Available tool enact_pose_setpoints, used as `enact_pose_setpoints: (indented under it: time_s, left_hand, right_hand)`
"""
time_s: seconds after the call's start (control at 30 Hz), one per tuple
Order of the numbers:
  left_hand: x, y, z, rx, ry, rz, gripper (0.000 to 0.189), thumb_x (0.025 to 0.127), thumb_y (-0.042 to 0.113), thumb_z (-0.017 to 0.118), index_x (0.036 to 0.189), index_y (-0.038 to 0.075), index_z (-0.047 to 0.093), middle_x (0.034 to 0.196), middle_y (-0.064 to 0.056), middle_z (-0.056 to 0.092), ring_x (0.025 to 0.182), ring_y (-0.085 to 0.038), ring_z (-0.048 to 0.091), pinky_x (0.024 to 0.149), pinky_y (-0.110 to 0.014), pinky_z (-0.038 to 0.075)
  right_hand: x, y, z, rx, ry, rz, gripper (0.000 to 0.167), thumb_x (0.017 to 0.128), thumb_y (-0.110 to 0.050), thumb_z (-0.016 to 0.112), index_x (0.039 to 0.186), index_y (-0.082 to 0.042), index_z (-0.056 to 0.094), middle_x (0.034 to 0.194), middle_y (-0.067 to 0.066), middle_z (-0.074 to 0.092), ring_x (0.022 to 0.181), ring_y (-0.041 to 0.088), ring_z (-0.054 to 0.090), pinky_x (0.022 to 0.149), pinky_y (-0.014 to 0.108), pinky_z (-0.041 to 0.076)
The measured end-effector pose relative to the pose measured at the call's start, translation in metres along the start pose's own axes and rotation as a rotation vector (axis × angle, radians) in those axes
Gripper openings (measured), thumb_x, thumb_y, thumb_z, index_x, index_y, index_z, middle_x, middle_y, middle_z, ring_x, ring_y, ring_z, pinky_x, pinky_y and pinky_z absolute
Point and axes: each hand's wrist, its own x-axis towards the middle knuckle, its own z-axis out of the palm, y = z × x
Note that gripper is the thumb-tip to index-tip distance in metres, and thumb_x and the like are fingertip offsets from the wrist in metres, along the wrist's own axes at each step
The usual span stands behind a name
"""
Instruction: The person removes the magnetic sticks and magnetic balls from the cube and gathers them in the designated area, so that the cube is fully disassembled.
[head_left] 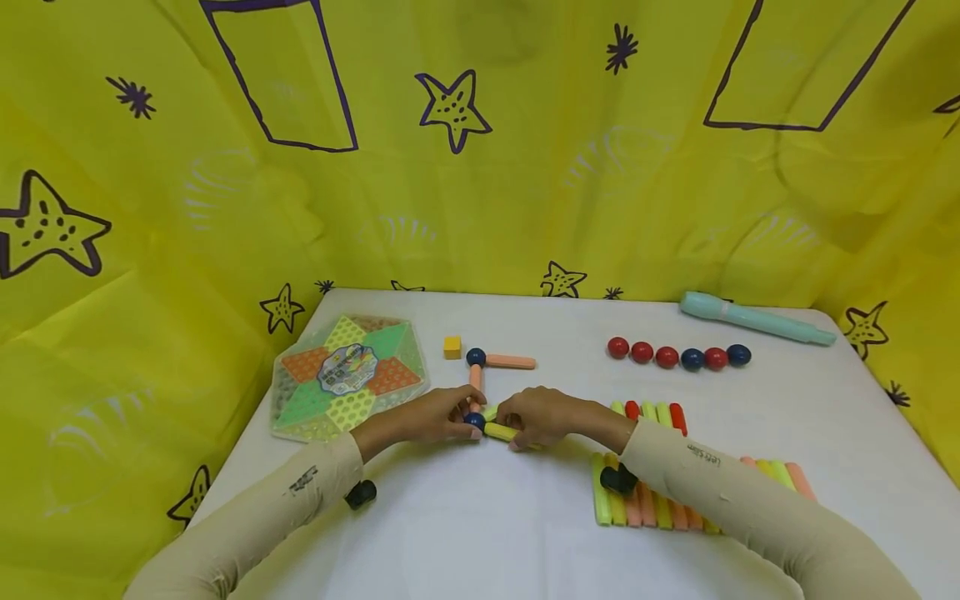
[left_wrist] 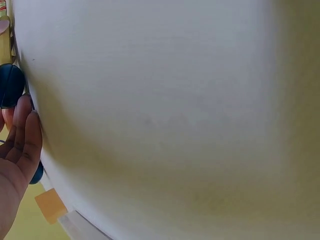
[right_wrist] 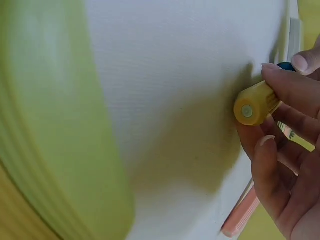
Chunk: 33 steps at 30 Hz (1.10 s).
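My left hand (head_left: 441, 415) grips a dark blue ball (head_left: 475, 421) between thumb and fingers, low over the white table. Between the fingers and thumb of my right hand (head_left: 546, 414) is a yellow stick (head_left: 501, 432), its left end against that ball. In the right wrist view, a small round disc shows in the free end of the yellow stick (right_wrist: 248, 111). A pale yellow-green stick (head_left: 491, 412) lies just behind it, partly hidden by the right hand. From the gripped ball a pink stick (head_left: 476, 377) runs back to a second blue ball (head_left: 476, 357), where another pink stick (head_left: 512, 362) points right.
A yellow cube (head_left: 452, 347) sits beside the far ball. On the left lies a patterned hexagonal box (head_left: 300, 400). Red and blue balls (head_left: 667, 357) form a row at right, before a mint-coloured tube (head_left: 757, 320). Several coloured sticks (head_left: 602, 492) lie under the right forearm.
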Motion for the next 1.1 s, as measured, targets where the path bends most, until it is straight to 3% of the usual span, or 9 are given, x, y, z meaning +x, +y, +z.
enact_pose_setpoints:
  time_s: [0.2, 0.47, 0.63, 0.8, 1.1]
  left_hand:
    - [0.001, 0.002, -0.001, 0.007, -0.007, 0.001, 0.047, 0.094, 0.025, 0.073, 0.132, 0.007, 0.053, 0.105, -0.005, 0.065, 0.09, -0.01, 0.059, 0.082, -0.024, 0.05]
    - [0.004, 0.0, 0.0, 0.004, 0.001, -0.031, 0.046, 0.093, 0.025, 0.074, 0.131, 0.009, 0.054, 0.104, -0.004, 0.064, 0.089, -0.011, 0.059, 0.082, -0.026, 0.05]
    - [0.003, 0.001, 0.001, -0.01, 0.004, -0.036, 0.047, 0.092, 0.026, 0.075, 0.13, 0.008, 0.055, 0.104, -0.003, 0.064, 0.09, -0.011, 0.058, 0.082, -0.026, 0.05]
    - [0.0, 0.001, 0.002, -0.013, 0.012, -0.035, 0.047, 0.092, 0.026, 0.075, 0.13, 0.008, 0.055, 0.103, -0.003, 0.064, 0.091, -0.012, 0.058, 0.082, -0.026, 0.05]
    - [0.001, 0.001, 0.003, -0.007, 0.011, -0.021, 0.048, 0.093, 0.027, 0.074, 0.131, 0.008, 0.054, 0.104, -0.003, 0.064, 0.091, -0.012, 0.058, 0.081, -0.026, 0.05]
  right_hand:
    - [-0.006, 0.001, -0.007, -0.006, -0.036, -0.048, 0.021, 0.091, -0.019, 0.076, 0.109, -0.019, 0.065, 0.088, -0.008, 0.059, 0.08, 0.01, 0.053, 0.073, 0.027, 0.045]
    - [-0.026, 0.013, -0.011, 0.291, 0.023, -0.195, 0.026, 0.095, -0.016, 0.069, 0.121, -0.014, 0.064, 0.093, -0.002, 0.066, 0.073, 0.014, 0.062, 0.068, 0.024, 0.052]
    - [-0.05, 0.024, -0.014, 0.443, 0.003, -0.107, 0.043, 0.099, -0.021, 0.066, 0.139, -0.013, 0.053, 0.093, 0.001, 0.065, 0.071, 0.025, 0.063, 0.063, 0.028, 0.053]
    - [-0.079, 0.04, -0.019, 0.554, 0.001, -0.03, 0.068, 0.097, -0.02, 0.068, 0.156, -0.023, 0.034, 0.106, 0.009, 0.062, 0.076, 0.025, 0.066, 0.067, 0.034, 0.057]
    - [-0.148, 0.08, -0.025, 0.572, 0.105, -0.054, 0.068, 0.099, -0.012, 0.064, 0.157, -0.014, 0.028, 0.107, 0.02, 0.062, 0.067, 0.027, 0.064, 0.061, 0.033, 0.058]
